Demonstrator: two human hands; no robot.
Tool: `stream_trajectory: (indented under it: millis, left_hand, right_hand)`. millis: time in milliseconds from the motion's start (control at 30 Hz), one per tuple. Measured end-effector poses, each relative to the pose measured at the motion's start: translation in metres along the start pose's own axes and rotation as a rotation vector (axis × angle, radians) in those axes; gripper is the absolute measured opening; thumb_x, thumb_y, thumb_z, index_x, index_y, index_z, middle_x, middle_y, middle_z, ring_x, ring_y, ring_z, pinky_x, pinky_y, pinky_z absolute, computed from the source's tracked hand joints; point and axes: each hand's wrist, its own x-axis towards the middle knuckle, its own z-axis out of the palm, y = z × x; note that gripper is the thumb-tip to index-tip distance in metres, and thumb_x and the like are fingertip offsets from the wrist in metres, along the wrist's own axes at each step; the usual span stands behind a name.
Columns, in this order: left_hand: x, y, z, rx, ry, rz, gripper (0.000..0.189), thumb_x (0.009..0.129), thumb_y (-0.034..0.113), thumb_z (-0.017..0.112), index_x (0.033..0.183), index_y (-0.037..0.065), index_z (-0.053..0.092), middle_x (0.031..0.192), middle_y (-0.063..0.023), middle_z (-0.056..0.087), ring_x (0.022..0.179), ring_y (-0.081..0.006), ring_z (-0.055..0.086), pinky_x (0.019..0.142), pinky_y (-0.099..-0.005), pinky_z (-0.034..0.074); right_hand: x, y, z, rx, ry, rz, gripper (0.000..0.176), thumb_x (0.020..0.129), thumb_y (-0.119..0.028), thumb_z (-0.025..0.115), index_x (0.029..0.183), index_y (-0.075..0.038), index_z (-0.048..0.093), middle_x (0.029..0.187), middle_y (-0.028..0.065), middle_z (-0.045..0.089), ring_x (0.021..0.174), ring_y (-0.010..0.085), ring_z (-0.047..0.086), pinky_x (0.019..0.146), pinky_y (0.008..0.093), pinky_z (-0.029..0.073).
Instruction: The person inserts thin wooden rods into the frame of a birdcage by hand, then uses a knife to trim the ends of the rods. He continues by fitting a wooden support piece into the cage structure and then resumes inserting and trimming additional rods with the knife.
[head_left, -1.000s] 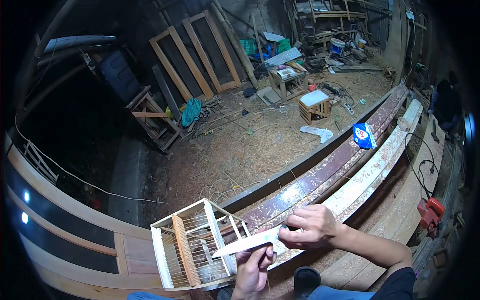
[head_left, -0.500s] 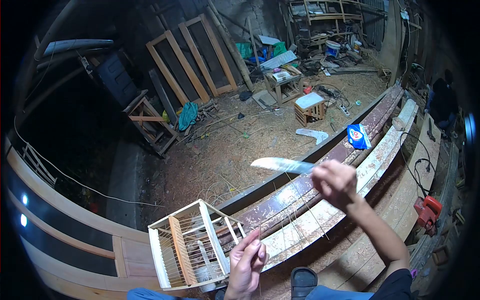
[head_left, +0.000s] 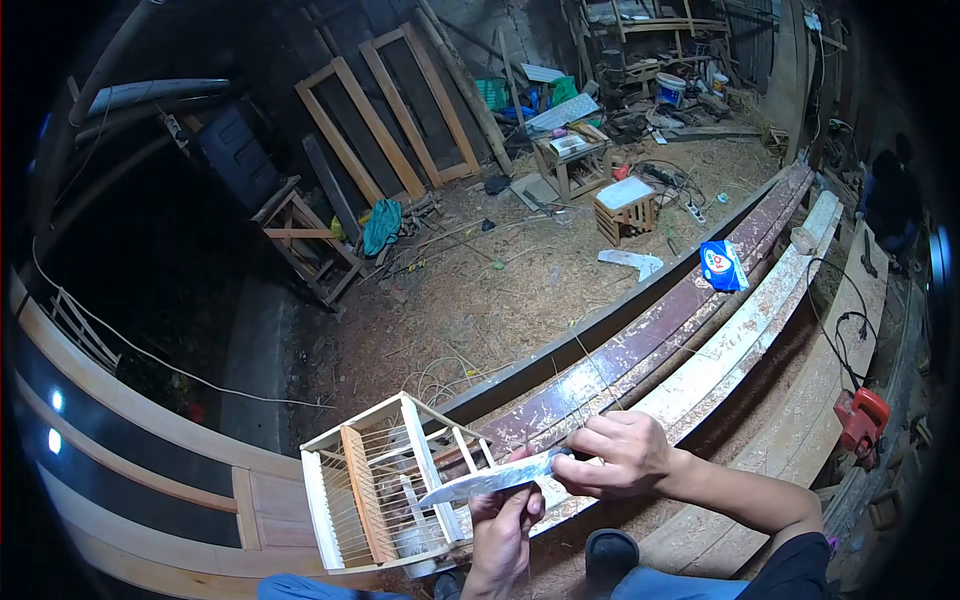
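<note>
My right hand (head_left: 622,452) grips a knife (head_left: 482,484) by its handle, the broad pale blade pointing left. The blade lies across the fingertips of my left hand (head_left: 498,545), which is closed in a pinch. A thin stick, mostly hidden by the blade and fingers, is held upright in that pinch. Just left of my hands stands a small wooden cage (head_left: 428,470) with thin bars and an orange-brown slatted strip.
Long boards (head_left: 640,345) strewn with shavings run from my hands toward the upper right, with a blue packet (head_left: 722,266) on them. Several thin sticks lie across the boards. A red power tool (head_left: 860,418) with a black cord rests at right. A slatted stool (head_left: 626,208) stands beyond.
My right hand has brought the knife down and left, from raised above the boards to the fingertips of my left hand. My left hand keeps its pinch in nearly the same place.
</note>
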Motion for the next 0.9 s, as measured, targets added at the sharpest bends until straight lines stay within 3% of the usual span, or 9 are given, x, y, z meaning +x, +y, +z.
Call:
stream_trajectory:
  millis: [133,233,333,533,600,633,700,800,900]
  left_hand:
    - [0.003,-0.002,-0.003,0.025,-0.011,0.069,0.032,0.102,-0.002,0.064,0.134,-0.004,0.065,0.102,-0.0122,0.073,0.080,-0.0132,0.063,0.066,-0.0258,0.047]
    - [0.002,0.000,-0.006,0.038,0.030,0.007,0.030,0.101,-0.001,0.066,0.131,-0.004,0.068,0.099,-0.0104,0.073,0.081,-0.0126,0.063,0.069,-0.0261,0.048]
    - [0.001,-0.005,-0.007,0.034,0.056,0.016,0.027,0.100,0.001,0.068,0.126,-0.003,0.070,0.098,-0.0085,0.073,0.081,-0.0118,0.063,0.069,-0.0260,0.049]
    - [0.009,-0.005,-0.005,0.160,0.081,0.038,0.015,0.102,0.004,0.065,0.115,0.002,0.072,0.093,-0.0051,0.067,0.077,-0.0109,0.055,0.065,-0.0275,0.044]
    - [0.013,-0.002,-0.006,0.151,0.083,0.041,0.019,0.103,0.005,0.064,0.120,0.002,0.072,0.091,-0.0054,0.067,0.073,-0.0097,0.053,0.064,-0.0259,0.043]
    - [0.013,0.000,-0.005,0.143,0.137,0.014,0.021,0.103,0.005,0.064,0.122,0.002,0.071,0.090,-0.0055,0.067,0.071,-0.0092,0.053,0.063,-0.0248,0.042]
    - [0.009,0.000,-0.011,0.113,0.110,0.006,0.023,0.103,0.005,0.064,0.125,0.001,0.070,0.091,-0.0060,0.067,0.071,-0.0091,0.053,0.062,-0.0239,0.042]
    - [0.012,0.001,-0.003,0.084,0.104,0.018,0.026,0.104,0.005,0.063,0.129,0.001,0.068,0.093,-0.0074,0.068,0.070,-0.0092,0.053,0.059,-0.0226,0.042]
    - [0.015,-0.005,0.002,0.061,0.119,0.072,0.030,0.105,0.005,0.062,0.134,-0.001,0.064,0.096,-0.0108,0.069,0.067,-0.0082,0.050,0.059,-0.0210,0.040]
  right_hand:
    - [0.002,-0.001,0.001,-0.082,0.007,-0.002,0.028,0.087,-0.027,0.069,0.115,-0.025,0.066,0.079,-0.0057,0.052,0.066,0.0091,0.055,0.052,0.0246,0.037]
    - [0.001,0.001,0.002,-0.110,0.020,-0.027,0.029,0.087,-0.027,0.069,0.115,-0.027,0.065,0.079,-0.0064,0.051,0.066,0.0081,0.054,0.052,0.0239,0.037]
    - [0.001,0.006,-0.004,-0.135,-0.017,-0.070,0.026,0.082,-0.025,0.075,0.106,-0.028,0.066,0.080,-0.0049,0.063,0.060,0.0091,0.054,0.048,0.0236,0.037]
    - [-0.006,0.021,-0.014,-0.173,-0.042,-0.022,0.021,0.084,-0.022,0.074,0.103,-0.027,0.065,0.078,-0.0054,0.062,0.059,0.0091,0.055,0.048,0.0251,0.038]
    - [-0.016,0.035,-0.013,-0.196,-0.006,0.159,0.017,0.087,-0.015,0.072,0.101,-0.021,0.063,0.075,-0.0007,0.063,0.058,0.0153,0.058,0.048,0.0331,0.045]
    - [-0.018,0.053,-0.012,-0.351,0.117,0.287,0.012,0.090,-0.021,0.073,0.099,-0.020,0.066,0.071,-0.0004,0.060,0.053,0.0152,0.056,0.047,0.0342,0.046]
    - [-0.013,0.069,-0.031,-0.381,0.245,0.344,0.013,0.087,-0.016,0.075,0.094,-0.015,0.065,0.072,0.0023,0.060,0.055,0.0180,0.059,0.047,0.0349,0.046]
    - [-0.016,0.051,-0.028,-0.171,0.137,0.246,0.019,0.081,-0.014,0.078,0.094,-0.013,0.065,0.074,0.0030,0.060,0.057,0.0191,0.059,0.049,0.0338,0.047]
    - [-0.013,0.025,-0.011,-0.028,0.047,0.155,0.026,0.082,-0.021,0.079,0.106,-0.017,0.068,0.077,-0.0002,0.059,0.061,0.0165,0.059,0.051,0.0324,0.046]
